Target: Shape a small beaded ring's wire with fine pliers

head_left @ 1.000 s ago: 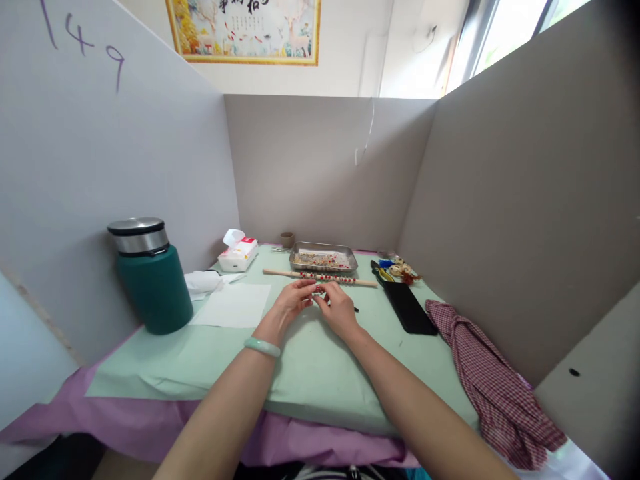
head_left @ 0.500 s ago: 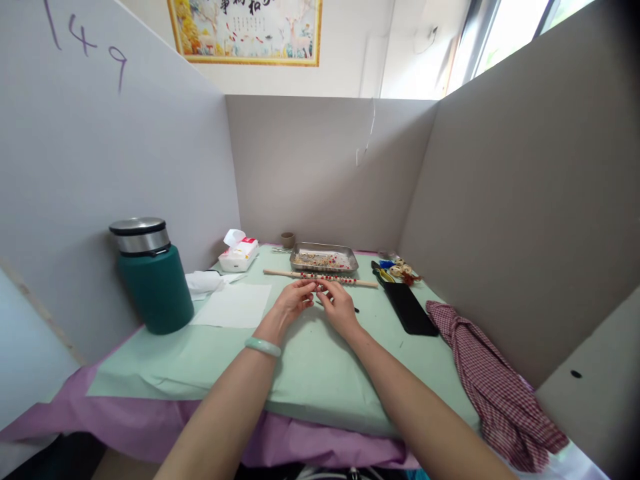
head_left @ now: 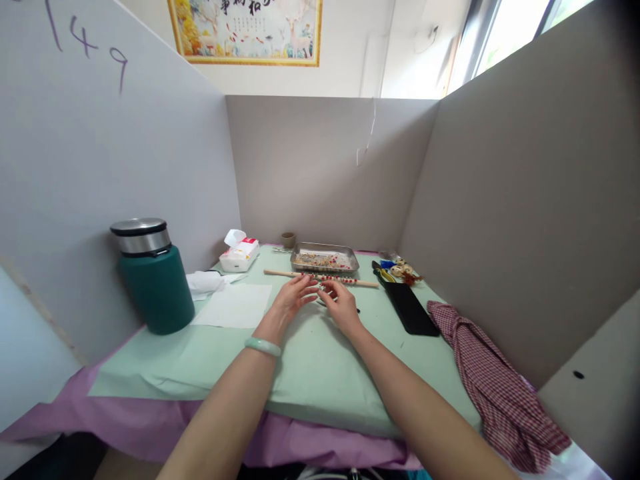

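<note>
Bare forearms [head_left: 400,390], one pale green bangle [head_left: 263,346]
The bangle circles the left wrist [head_left: 271,325], below the left hand [head_left: 293,298], a smooth, rounded, fairly thick band (its green turns milky in places, with a soft shine); the right hand [head_left: 341,305] and its wrist are bare, and the fingers of both hands look slim.

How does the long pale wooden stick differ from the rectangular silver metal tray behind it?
The long pale wooden stick is thin and rodlike; the rectangular silver metal tray is broad and walled. The stick carries small red beads along part of it, whereas the tray holds loose red and yellowish bits. Both lie on the pale green cloth.
</note>
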`<move>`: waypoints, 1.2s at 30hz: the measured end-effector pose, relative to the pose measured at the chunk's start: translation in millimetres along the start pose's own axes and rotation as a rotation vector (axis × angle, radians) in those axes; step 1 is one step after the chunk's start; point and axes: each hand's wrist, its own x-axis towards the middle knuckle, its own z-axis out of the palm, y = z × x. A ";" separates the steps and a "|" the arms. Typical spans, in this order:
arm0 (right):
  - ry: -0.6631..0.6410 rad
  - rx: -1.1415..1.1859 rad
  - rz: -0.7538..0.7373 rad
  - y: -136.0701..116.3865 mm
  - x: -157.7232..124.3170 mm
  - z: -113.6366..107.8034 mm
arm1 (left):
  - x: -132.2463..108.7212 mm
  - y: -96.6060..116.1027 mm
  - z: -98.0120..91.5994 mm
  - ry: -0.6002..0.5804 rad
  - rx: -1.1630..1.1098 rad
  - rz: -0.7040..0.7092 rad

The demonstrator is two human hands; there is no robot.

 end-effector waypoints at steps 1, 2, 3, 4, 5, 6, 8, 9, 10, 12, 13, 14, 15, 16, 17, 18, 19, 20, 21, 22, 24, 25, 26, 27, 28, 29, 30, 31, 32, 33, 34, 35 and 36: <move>0.001 0.006 0.023 0.1 0.0 0.1 | -0.4 0.7 0.7 -0.004 -0.005 0.007; -0.002 0.016 0.049 0.1 0.0 0.0 | -0.8 1.2 1.4 -0.014 -0.007 0.010; -0.009 0.031 0.075 0.0 -0.2 0.0 | -1.1 1.4 2.2 -0.028 -0.007 0.013; -0.020 0.047 0.097 -0.3 -0.5 -0.2 | -1.5 1.5 3.0 -0.047 -0.005 0.018; -0.033 0.063 0.117 -0.5 -0.9 -0.3 | -2.1 1.7 4.0 -0.067 -0.002 0.021; -0.049 0.078 0.133 -0.8 -1.3 -0.4 | -3.1 2.0 5.0 -0.092 0.003 0.019; -0.077 0.096 0.154 -0.8 -2.1 -0.3 | -6.0 3.1 7.2 -0.161 0.015 -0.006; -0.085 0.102 0.161 -0.6 -2.3 -0.1 | -7.9 4.1 8.3 -0.200 0.019 -0.026; -0.093 0.111 0.170 -0.1 -2.4 0.2 | -9.8 5.3 9.4 -0.236 0.021 -0.046; -0.105 0.139 0.198 0.9 -2.0 0.8 | -13.6 8.1 11.4 -0.287 0.007 -0.075; -0.110 0.160 0.216 1.3 -1.4 0.9 | -15.1 9.7 12.2 -0.301 -0.012 -0.083; -0.118 0.186 0.235 1.4 -0.7 0.7 | -16.3 11.3 12.8 -0.309 -0.037 -0.087; -0.127 0.218 0.252 1.0 0.1 0.3 | -17.1 13.0 13.3 -0.314 -0.066 -0.091; -0.135 0.259 0.264 0.1 0.8 -0.4 | -17.6 14.6 13.7 -0.316 -0.097 -0.093; -0.140 0.304 0.271 -1.3 1.6 -1.4 | -17.8 16.2 14.0 -0.313 -0.129 -0.093; -0.146 0.350 0.274 -3.0 2.2 -2.6 | -17.8 17.7 14.1 -0.307 -0.157 -0.094; -0.154 0.390 0.274 -4.8 2.6 -3.9 | -17.7 19.0 14.2 -0.298 -0.181 -0.093; -0.167 0.421 0.270 -6.6 2.8 -5.3 | -17.7 20.2 14.2 -0.286 -0.201 -0.091; -0.186 0.445 0.265 -8.1 2.8 -6.5 | -17.8 21.1 14.2 -0.276 -0.219 -0.089; -0.210 0.461 0.260 -9.3 2.5 -7.6 | -18.1 21.9 14.2 -0.269 -0.236 -0.088; -0.249 0.488 0.252 -10.3 1.7 -8.7 | -19.0 22.8 14.2 -0.271 -0.267 -0.090; -0.259 0.498 0.254 -10.2 1.2 -8.8 | -19.5 23.0 14.1 -0.282 -0.278 -0.097; -0.262 0.505 0.259 -9.9 0.7 -8.5 | -20.0 23.0 14.0 -0.298 -0.285 -0.105; -0.259 0.510 0.268 -9.4 0.3 -8.1 | -20.3 22.8 13.7 -0.317 -0.291 -0.113; -0.254 0.512 0.279 -8.8 0.0 -7.5 | -20.5 22.5 13.3 -0.339 -0.295 -0.121; -0.250 0.514 0.290 -8.3 -0.1 -6.8 | -20.6 22.2 12.8 -0.363 -0.300 -0.127; -0.247 0.517 0.299 -7.8 -0.1 -6.3 | -20.5 21.9 12.2 -0.387 -0.307 -0.131; -0.244 0.522 0.305 -7.5 0.0 -5.8 | -20.4 21.6 11.7 -0.408 -0.315 -0.133; -0.241 0.529 0.307 -7.4 0.2 -5.5 | -20.3 21.5 11.2 -0.425 -0.323 -0.133; -0.240 0.537 0.305 -7.4 0.6 -5.3 | -20.3 21.5 10.9 -0.439 -0.329 -0.134; -0.236 0.544 0.300 -7.7 0.9 -5.2 | -20.5 21.6 10.8 -0.450 -0.333 -0.134; -0.231 0.551 0.292 -8.1 1.1 -5.0 | -20.9 21.7 11.0 -0.459 -0.338 -0.134; -0.226 0.553 0.285 -8.7 1.1 -4.7 | -21.4 22.0 11.4 -0.468 -0.343 -0.135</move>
